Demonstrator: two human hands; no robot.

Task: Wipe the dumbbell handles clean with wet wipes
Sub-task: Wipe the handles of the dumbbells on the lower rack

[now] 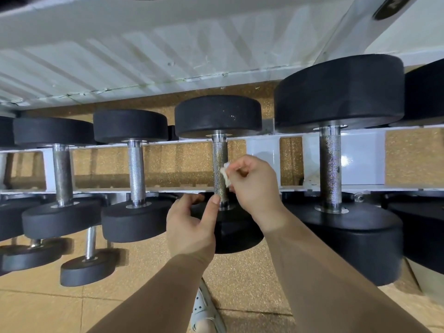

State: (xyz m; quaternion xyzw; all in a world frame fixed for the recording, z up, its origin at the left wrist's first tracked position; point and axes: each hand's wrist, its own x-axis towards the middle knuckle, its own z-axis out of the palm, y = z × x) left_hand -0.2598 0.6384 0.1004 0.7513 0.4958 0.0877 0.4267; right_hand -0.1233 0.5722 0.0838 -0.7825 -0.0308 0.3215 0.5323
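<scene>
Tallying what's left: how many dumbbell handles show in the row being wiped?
4: left handle, second handle, wiped handle, right handle. Others at the edges may be hidden.

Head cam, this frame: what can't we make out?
Head view, small white wet wipe: mostly hidden inside the right hand.
Head view, left hand: its own back hides the fingers; grip on the black rubber dumbbell head unclear.
Head view, black oval label on the white rack post: cut by the top edge, blurred.

Black dumbbells point(217, 116) on white rack point(263, 145)
</scene>
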